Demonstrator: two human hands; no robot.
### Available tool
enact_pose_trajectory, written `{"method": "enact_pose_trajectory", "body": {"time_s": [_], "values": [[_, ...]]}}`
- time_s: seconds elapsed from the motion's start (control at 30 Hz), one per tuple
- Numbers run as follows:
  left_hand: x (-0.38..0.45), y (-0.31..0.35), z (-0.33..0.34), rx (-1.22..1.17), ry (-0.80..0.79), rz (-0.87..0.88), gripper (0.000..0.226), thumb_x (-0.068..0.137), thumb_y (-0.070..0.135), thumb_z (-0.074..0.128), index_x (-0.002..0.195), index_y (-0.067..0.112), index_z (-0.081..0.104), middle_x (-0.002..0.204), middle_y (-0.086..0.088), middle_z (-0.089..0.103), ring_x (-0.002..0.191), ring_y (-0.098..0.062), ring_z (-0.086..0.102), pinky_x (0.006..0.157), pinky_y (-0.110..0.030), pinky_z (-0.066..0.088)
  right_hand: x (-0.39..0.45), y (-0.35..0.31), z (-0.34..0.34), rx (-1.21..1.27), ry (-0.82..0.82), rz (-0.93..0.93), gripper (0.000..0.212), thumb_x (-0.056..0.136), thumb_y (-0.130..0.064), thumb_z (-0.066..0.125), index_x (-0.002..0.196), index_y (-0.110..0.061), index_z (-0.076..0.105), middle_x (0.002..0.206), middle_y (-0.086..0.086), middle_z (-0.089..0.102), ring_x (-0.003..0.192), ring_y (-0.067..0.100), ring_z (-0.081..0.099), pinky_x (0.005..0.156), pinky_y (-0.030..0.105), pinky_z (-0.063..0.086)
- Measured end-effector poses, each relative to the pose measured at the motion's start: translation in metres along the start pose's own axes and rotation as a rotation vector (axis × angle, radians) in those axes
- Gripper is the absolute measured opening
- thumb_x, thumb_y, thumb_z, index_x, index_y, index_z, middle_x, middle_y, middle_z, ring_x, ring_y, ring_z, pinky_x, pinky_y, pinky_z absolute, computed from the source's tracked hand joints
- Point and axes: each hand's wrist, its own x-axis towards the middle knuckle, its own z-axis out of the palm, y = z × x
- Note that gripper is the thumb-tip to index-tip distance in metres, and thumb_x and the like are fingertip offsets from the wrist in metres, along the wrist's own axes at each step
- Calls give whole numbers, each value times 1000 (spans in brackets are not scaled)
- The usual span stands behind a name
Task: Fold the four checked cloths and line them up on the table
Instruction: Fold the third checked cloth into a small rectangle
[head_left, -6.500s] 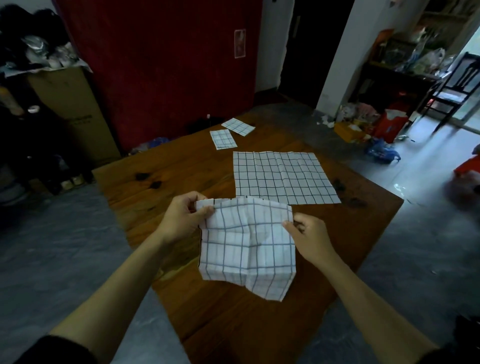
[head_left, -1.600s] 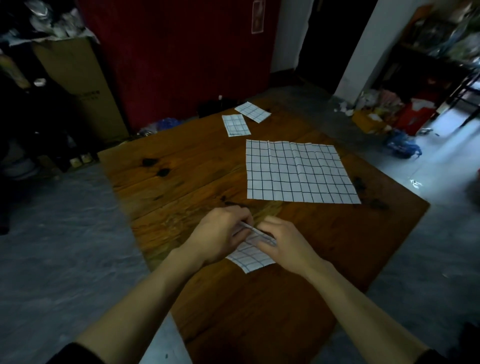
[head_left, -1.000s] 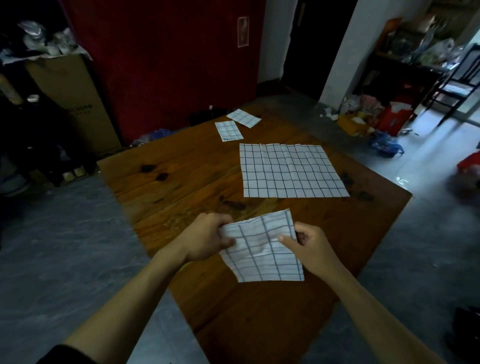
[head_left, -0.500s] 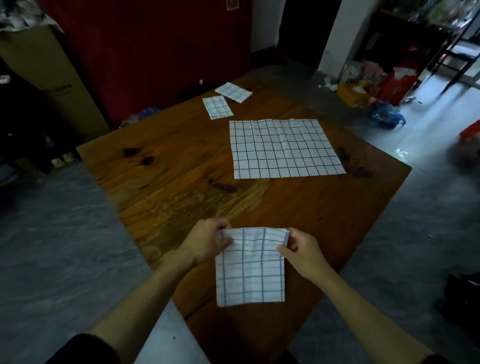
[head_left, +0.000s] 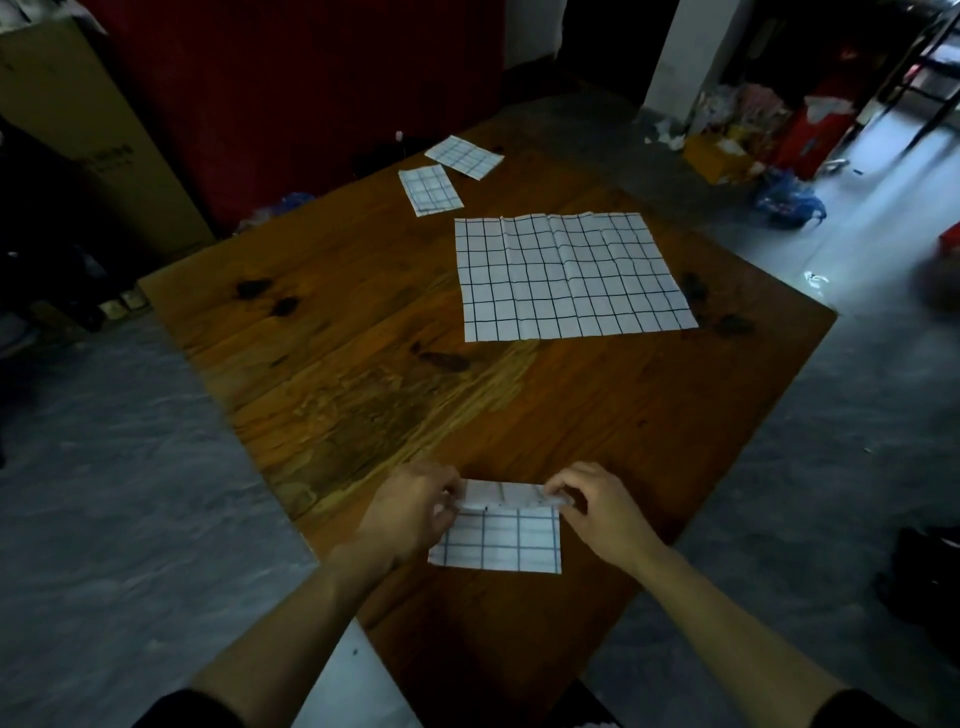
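Cloth (head_left: 498, 543) now down on table (head_left: 363, 364), far edge turned over; left hand (head_left: 410, 512), right hand (head_left: 602, 506) pinch corners to align next fold.

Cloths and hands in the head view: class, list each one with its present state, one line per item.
Near cloth: partly folded, lying on the table, its far edge lifted by both hands.
Large cloth: unfolded, spread flat.
Left small cloth: folded, lying flat.
Far small cloth: folded, lying flat.
Left hand: pinches the near cloth's far edge.
Right hand: pinches the same edge.
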Motion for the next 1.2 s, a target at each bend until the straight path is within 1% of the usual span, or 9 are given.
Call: {"method": "enact_pose_trajectory", "body": {"time_s": [0.2,0.3,0.4,0.53,0.67,0.9,0.97,1.1,1.2], "values": [[-15,2,6,-106,-373,-12,22,86,40,68,104,40,55,104,18,57,95,-1,54,81,-24,50,-16,5,0,-15,-521,159,63,72,-50,77,129,-44,51,136,-16,41,126,7,31,108,40,33],[-11,4,14,-52,-298,-41,10,92,39,59,102,39,55,106,16,57,97,-4,55,84,-27,51,-15,3,10,-25,-337,117,48,85,-47,67,130,-40,51,138,-16,44,129,7,35,108,34,34],[-6,10,21,47,-178,-38,24,96,41,51,119,35,54,125,10,54,115,-11,51,97,-31,45,-11,-6,21,-118,-94,39,42,96,-35,56,137,-31,48,141,-13,43,133,8,35,108,25,29],[5,29,40,284,-208,-37,65,96,39,50,152,23,22,162,1,17,148,-21,16,118,-43,19,-9,-15,50,-247,-132,-54,59,101,-35,47,153,-25,22,162,-8,12,150,10,3,119,31,11],[8,37,64,337,-266,-2,73,99,44,36,156,20,-4,164,-3,-10,150,-23,-12,118,-46,-7,-12,-9,75,-328,-184,-67,72,101,-41,42,155,-21,-1,164,-2,-6,149,12,-13,123,40,-1],[-5,-5,75,357,-248,-87,73,98,61,12,153,25,-19,160,0,-25,147,-22,-24,118,-52,-13,-19,31,81,-446,-168,16,77,97,-60,21,152,-24,-19,158,-4,-27,146,17,-26,115,48,-17],[-8,-16,73,355,-238,-125,76,95,66,10,152,26,-20,160,2,-25,146,-21,-26,117,-51,-15,-22,40,79,-465,-159,32,77,97,-61,19,152,-23,-19,159,-3,-24,146,18,-25,114,47,-17],[-7,-15,66,372,-212,-124,78,95,67,15,154,24,-14,162,0,-21,146,-22,-26,115,-50,-19,-24,42,76,-509,-199,86,74,96,-55,24,155,-14,5,163,10,15,148,26,1,113,51,3],[-1,-4,58,408,-203,-106,77,97,62,22,156,18,-3,163,-5,-14,147,-25,-21,117,-50,-15,-24,38,74,-530,-193,87,72,94,-50,22,154,-13,9,162,12,17,149,27,5,114,50,6]]}}
